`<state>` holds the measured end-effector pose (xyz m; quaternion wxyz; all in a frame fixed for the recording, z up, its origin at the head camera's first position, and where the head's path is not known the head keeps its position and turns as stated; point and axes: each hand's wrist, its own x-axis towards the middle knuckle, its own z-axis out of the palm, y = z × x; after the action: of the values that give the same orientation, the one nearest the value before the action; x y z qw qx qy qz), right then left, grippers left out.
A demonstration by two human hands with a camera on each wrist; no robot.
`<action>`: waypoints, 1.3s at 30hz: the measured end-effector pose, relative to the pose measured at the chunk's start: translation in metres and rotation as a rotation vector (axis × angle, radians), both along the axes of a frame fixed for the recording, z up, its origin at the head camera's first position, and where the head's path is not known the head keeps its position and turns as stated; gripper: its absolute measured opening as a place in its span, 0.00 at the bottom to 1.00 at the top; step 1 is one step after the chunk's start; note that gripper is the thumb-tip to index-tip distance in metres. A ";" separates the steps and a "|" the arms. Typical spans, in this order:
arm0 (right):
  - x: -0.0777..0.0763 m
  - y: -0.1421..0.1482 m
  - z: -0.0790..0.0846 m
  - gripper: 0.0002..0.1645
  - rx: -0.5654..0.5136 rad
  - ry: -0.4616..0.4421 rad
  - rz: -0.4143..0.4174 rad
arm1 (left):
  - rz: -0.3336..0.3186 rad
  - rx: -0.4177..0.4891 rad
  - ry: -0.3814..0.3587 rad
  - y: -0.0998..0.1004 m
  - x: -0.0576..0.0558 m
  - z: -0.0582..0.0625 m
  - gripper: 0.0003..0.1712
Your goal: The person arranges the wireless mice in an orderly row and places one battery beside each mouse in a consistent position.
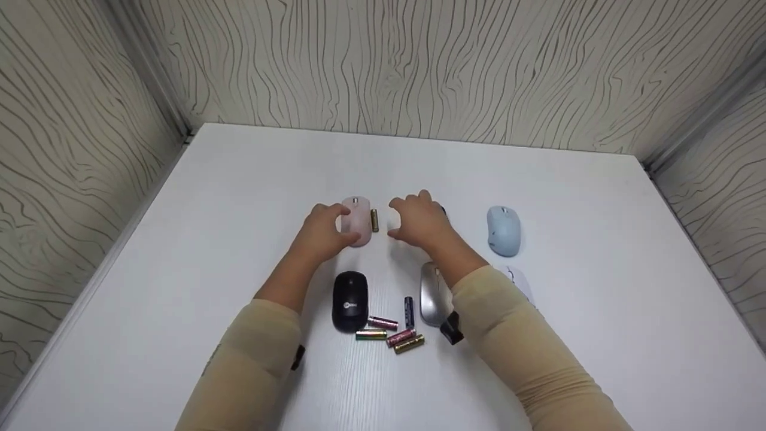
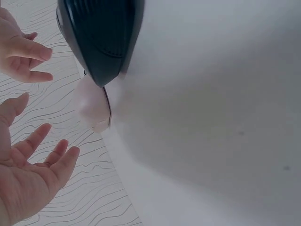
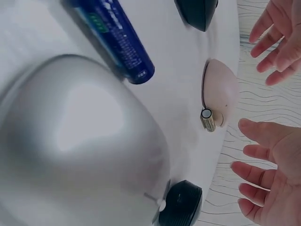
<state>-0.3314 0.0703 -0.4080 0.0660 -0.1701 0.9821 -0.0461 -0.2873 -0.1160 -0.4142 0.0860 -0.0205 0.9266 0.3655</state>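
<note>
**Left hand (image 1: 322,233) and right hand (image 1: 422,221) are hovering empty about a pink mouse (image 1: 358,221)**

From where I'm standing, both hands are gripping nothing. Each is holding its fingers loosely bent, with the thumb well parted from them, and both wrist views are showing a gap between the hands and the pink mouse. That mouse is lying on the white table (image 1: 269,173), ahead of the other pieces in the middle, with a gold battery (image 1: 374,220) sitting just beside its right flank. The left hand is hanging near its left side; the right hand is hanging on the far side of the battery, partly covering a dark object (image 1: 443,209).

Closer to the person, a black mouse (image 1: 350,301) is resting on the left and a silver mouse (image 1: 432,293) on the right. Between and just below them, five batteries are lying: a dark blue one (image 1: 409,312), two pinkish ones (image 1: 383,323), a green-and-gold one (image 1: 371,334) and another gold one (image 1: 409,344). Off to the right, a light blue mouse (image 1: 504,231) is sitting well apart, while a whitish mouse (image 1: 518,281) is showing from behind the right sleeve (image 1: 520,335).
</note>
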 end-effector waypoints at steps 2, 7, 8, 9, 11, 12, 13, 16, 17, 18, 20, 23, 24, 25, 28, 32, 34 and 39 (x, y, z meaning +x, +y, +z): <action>0.005 0.004 0.003 0.36 -0.003 0.002 0.006 | -0.003 -0.011 0.003 0.000 0.003 0.000 0.32; 0.022 0.013 0.009 0.34 -0.029 0.011 0.024 | -0.013 -0.022 0.020 -0.001 0.010 0.000 0.31; 0.025 0.015 0.010 0.34 -0.031 0.016 0.031 | -0.015 -0.021 0.024 0.000 0.012 0.001 0.31; 0.029 0.017 0.011 0.33 -0.034 0.021 0.042 | -0.018 -0.017 0.027 0.000 0.013 0.001 0.31; 0.036 0.021 0.011 0.33 -0.035 0.026 0.058 | -0.019 -0.011 0.028 0.001 0.018 0.003 0.31; 0.039 0.023 0.011 0.32 -0.034 0.029 0.068 | -0.021 -0.008 0.028 0.002 0.020 0.004 0.31; 0.042 0.024 0.011 0.32 -0.037 0.031 0.078 | -0.026 -0.004 0.030 0.002 0.023 0.004 0.31; 0.052 0.028 0.009 0.31 -0.050 0.029 0.095 | -0.032 -0.011 0.030 0.004 0.030 0.006 0.31; 0.056 0.029 0.009 0.30 -0.055 0.025 0.096 | -0.036 -0.013 0.033 0.005 0.033 0.007 0.32; 0.059 0.030 0.008 0.30 -0.058 0.023 0.099 | -0.040 -0.016 0.035 0.006 0.035 0.008 0.32; 0.064 0.032 0.008 0.29 -0.061 0.016 0.100 | -0.043 -0.023 0.037 0.008 0.039 0.010 0.32; 0.071 0.035 0.007 0.29 -0.056 0.014 0.100 | -0.051 -0.018 0.038 0.012 0.045 0.012 0.32; 0.073 0.036 0.006 0.29 -0.054 0.015 0.101 | -0.052 -0.016 0.035 0.013 0.046 0.012 0.32; 0.075 0.037 0.006 0.29 -0.052 0.016 0.101 | -0.054 -0.014 0.031 0.014 0.047 0.012 0.32; 0.080 0.040 0.003 0.29 -0.043 0.012 0.099 | -0.056 -0.008 0.020 0.017 0.051 0.011 0.32; 0.088 0.046 -0.001 0.30 -0.035 -0.021 0.112 | -0.058 -0.010 0.003 0.019 0.056 0.007 0.32; 0.092 0.048 -0.004 0.30 -0.028 -0.037 0.133 | -0.068 -0.010 0.006 0.020 0.059 0.005 0.32; 0.102 0.052 -0.013 0.30 0.005 -0.026 0.224 | -0.097 -0.009 0.021 0.020 0.064 0.000 0.31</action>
<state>-0.2297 0.1223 -0.4213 0.0839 -0.2780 0.9561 -0.0384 -0.2234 -0.0964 -0.4145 0.0939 0.0279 0.9290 0.3568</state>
